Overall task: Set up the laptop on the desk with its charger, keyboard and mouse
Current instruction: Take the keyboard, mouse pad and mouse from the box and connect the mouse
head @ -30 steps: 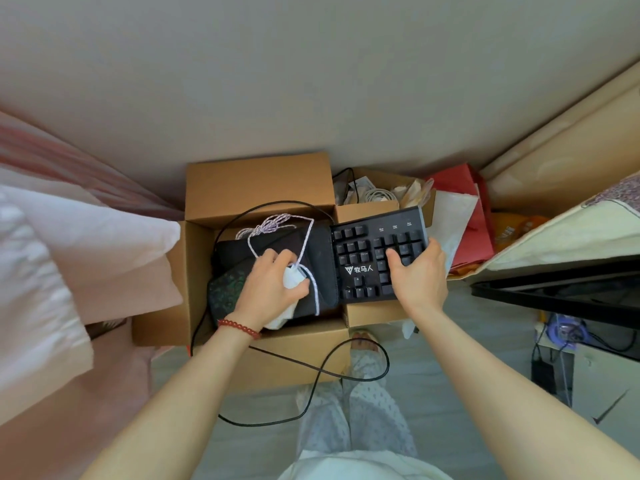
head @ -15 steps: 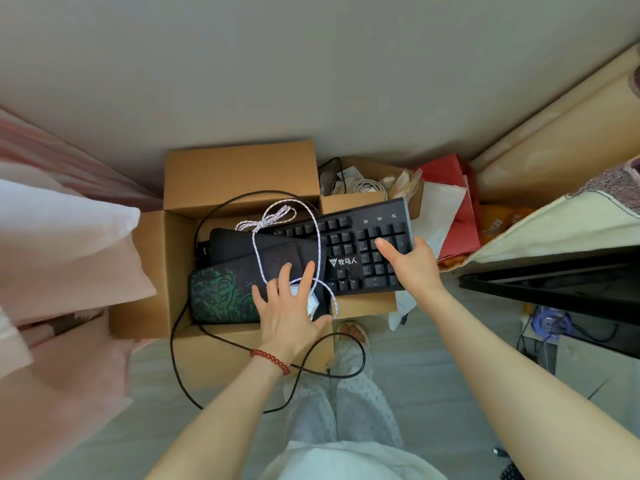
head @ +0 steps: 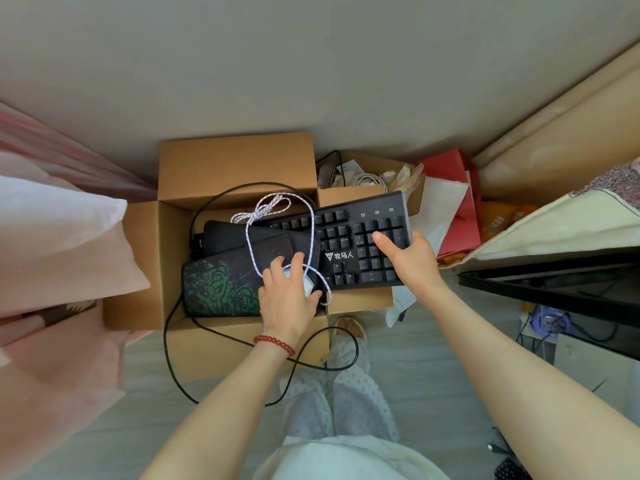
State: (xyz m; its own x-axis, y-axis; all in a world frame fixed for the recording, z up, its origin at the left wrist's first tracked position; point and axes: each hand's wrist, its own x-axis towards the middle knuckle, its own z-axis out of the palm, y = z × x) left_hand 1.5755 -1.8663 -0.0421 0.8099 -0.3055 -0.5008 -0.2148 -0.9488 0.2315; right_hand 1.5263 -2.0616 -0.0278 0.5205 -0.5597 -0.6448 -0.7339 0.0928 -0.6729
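So everything's sitting in a big open cardboard box (head: 145,271) on the floor, pushed up against the wall. A smaller box (head: 349,195) full of white cables and odds and ends sits next to it, plus a red paper bag (head: 457,202) off to the right. The black table (head: 554,289) edge pokes in at the far right, nothing set up on it that I can see.

Inside the big box: the black keyboard (head: 349,244) lies tilted, its right end sticking out over the box edge. Left of it there's a green-patterned mouse pad (head: 221,289) and a dark sleeve or case (head: 242,237) on top (laptop maybe inside? can't tell). The keyboard's black cable (head: 173,341) loops out over the front of the box onto the floor.

Right hand (head: 412,261) grips the keyboard's near right end, thumb across the keys. Left hand (head: 287,296) is curled over a small white charger brick (head: 306,289), with its braided white cord (head: 277,206) looping up across the sleeve.

I'd say this is the unpacking stage: pulling keyboard and charger out together. Next move needs a clean lift without that braided cord or the black cable snagging on the box flaps, then a turn right toward the table. No mouse visible.
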